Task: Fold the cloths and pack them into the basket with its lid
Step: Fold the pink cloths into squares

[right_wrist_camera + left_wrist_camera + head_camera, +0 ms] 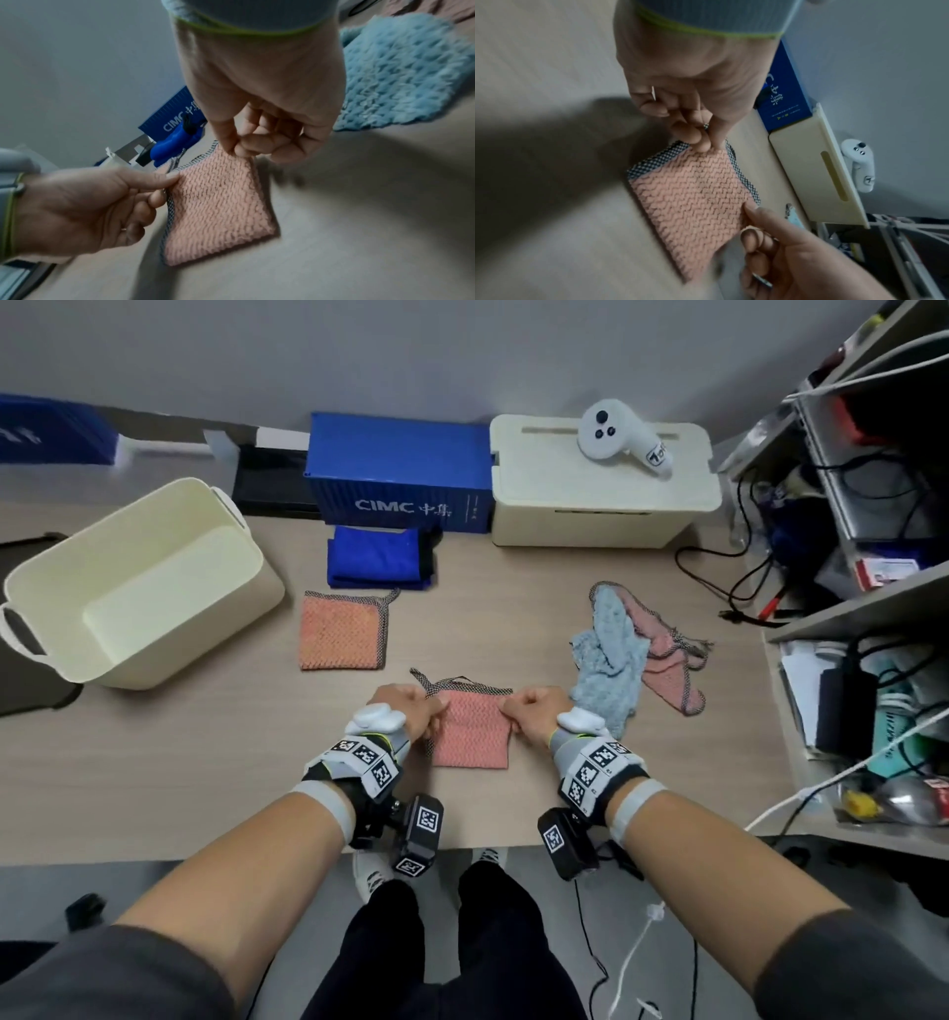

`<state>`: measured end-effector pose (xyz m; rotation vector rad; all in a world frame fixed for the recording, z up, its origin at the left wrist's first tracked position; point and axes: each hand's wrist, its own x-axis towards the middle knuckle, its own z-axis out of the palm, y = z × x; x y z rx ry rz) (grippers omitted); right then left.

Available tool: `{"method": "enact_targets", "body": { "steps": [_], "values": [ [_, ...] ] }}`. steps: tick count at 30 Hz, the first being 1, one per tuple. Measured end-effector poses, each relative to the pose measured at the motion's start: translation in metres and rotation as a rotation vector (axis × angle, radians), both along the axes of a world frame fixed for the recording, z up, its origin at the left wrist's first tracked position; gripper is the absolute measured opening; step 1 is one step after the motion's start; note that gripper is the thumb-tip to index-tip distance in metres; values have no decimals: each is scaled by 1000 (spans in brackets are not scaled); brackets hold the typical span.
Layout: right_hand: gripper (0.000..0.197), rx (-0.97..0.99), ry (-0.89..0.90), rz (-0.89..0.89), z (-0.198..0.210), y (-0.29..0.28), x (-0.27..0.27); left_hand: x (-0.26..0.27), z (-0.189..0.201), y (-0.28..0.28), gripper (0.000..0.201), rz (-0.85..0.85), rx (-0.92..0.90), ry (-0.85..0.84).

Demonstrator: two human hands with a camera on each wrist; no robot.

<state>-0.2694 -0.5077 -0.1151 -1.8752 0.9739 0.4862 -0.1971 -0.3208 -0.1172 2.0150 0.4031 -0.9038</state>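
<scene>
A folded pink cloth point(472, 731) with a black-and-white checked edge lies on the table near its front edge. My left hand point(435, 713) pinches the cloth's left far corner, and my right hand point(506, 711) pinches its right far corner. The left wrist view has my left hand point(700, 145) nipping the pink cloth point(693, 205) between thumb and fingers. In the right wrist view my right hand point(237, 151) does the same on the pink cloth point(221, 209). A cream basket point(46, 577) stands tilted at the left, with nothing in it.
A folded orange cloth point(341, 631) and a folded blue cloth point(377, 557) lie in the middle. Crumpled light-blue point(608, 660) and pink point(672, 672) cloths lie to the right. At the back stand a blue box point(400, 469) and a cream lidded box point(601, 505) bearing a white controller point(616, 436). Cluttered shelves point(862, 618) line the right.
</scene>
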Motion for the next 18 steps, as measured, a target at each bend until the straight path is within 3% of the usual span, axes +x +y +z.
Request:
{"method": "enact_targets", "body": {
  "steps": [5,9,14,16,18],
  "values": [
    [21,-155,69,111,-3,-7,10,4,-6,-4,36,-88,227,-65],
    [46,-210,17,281,4,-7,13,0,-1,-7,51,-147,389,-118],
    [36,-326,32,495,-3,6,18,-10,-3,-19,36,-314,478,-166],
    [36,-355,76,534,-2,8,18,-11,-2,-20,26,-299,460,-176],
    [35,-355,95,543,0,7,19,-15,-2,-18,29,-226,377,-180]
  ]
}}
